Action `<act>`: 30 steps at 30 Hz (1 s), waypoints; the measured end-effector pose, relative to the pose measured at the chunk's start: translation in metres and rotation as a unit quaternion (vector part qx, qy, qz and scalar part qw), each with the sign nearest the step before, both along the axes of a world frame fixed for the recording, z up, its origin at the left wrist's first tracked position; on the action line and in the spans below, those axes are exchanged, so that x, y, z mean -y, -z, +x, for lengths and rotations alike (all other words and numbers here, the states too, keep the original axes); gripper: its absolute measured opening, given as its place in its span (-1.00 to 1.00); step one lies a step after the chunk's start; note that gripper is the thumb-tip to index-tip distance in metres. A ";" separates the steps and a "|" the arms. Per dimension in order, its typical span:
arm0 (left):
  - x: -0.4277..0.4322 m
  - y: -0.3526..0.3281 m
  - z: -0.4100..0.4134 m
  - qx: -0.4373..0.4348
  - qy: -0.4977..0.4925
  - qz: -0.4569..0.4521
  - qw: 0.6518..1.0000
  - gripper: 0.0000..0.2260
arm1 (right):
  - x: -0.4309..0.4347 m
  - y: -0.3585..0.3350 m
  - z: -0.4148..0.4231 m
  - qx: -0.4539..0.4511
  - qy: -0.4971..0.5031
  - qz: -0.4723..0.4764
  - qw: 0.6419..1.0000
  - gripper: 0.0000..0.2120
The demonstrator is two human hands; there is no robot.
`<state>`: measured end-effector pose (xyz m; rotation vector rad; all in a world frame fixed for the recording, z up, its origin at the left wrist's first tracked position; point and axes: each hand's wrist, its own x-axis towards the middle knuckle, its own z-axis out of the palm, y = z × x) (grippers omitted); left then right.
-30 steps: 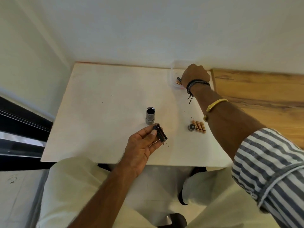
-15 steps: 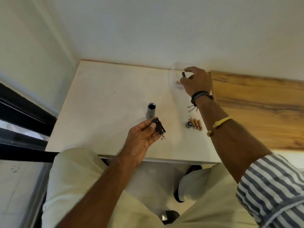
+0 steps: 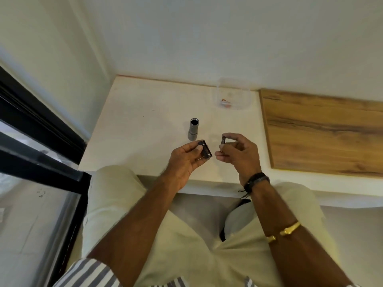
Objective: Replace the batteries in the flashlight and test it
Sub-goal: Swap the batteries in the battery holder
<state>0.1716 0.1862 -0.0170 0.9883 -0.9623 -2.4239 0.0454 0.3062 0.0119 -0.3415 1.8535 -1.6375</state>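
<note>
White walls meet in a corner behind a pale cream tabletop (image 3: 145, 125). A wood-grain panel (image 3: 323, 131) adjoins it toward 3 o'clock, and a black-framed glass pane (image 3: 41, 162) runs down the side at 9 o'clock. The person sits at the near edge in cream trousers, with striped sleeves pushed up the forearms.

Both forearms rise from 6 o'clock and meet over the near middle of the table. The left hand (image 3: 184, 160) is turned palm up. Its thumb and curled fingers clasp a small dark rectangular battery holder (image 3: 205, 151), which is tilted with its top toward 11 o'clock. Just beside it at 3 o'clock, the right hand (image 3: 238, 154) pinches a short dark cylindrical battery (image 3: 223, 140) between thumb and forefinger, with the other fingers curled loosely below. The two held pieces are near each other but not touching. A black corded wristband (image 3: 256, 181) circles the right wrist and a gold bangle (image 3: 288, 230) sits further up the arm.

The grey metal flashlight tube (image 3: 194, 129) stands upright on the table at 12 o'clock from the left hand, its dark open end up. A clear plastic tub (image 3: 246, 96) sits at 1 o'clock from it against the far wall, holding a few small orange and red items too blurred to identify.
</note>
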 end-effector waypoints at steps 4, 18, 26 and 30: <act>-0.002 -0.001 0.000 0.010 0.014 -0.012 1.000 -0.83 | -0.014 -0.006 0.004 0.106 -0.034 -0.080 0.991 -0.66; -0.008 0.004 0.003 0.016 0.053 -0.025 0.998 -0.72 | -0.024 -0.006 0.008 0.114 -0.058 -0.084 0.988 -0.79; -0.013 -0.001 0.006 0.030 0.075 -0.061 0.995 -0.75 | -0.031 0.001 0.007 -0.065 -0.057 -0.022 0.996 -0.80; -0.014 0.000 0.006 0.042 0.089 -0.086 0.991 -0.79 | -0.032 0.006 0.009 -0.136 -0.067 0.031 0.988 -0.79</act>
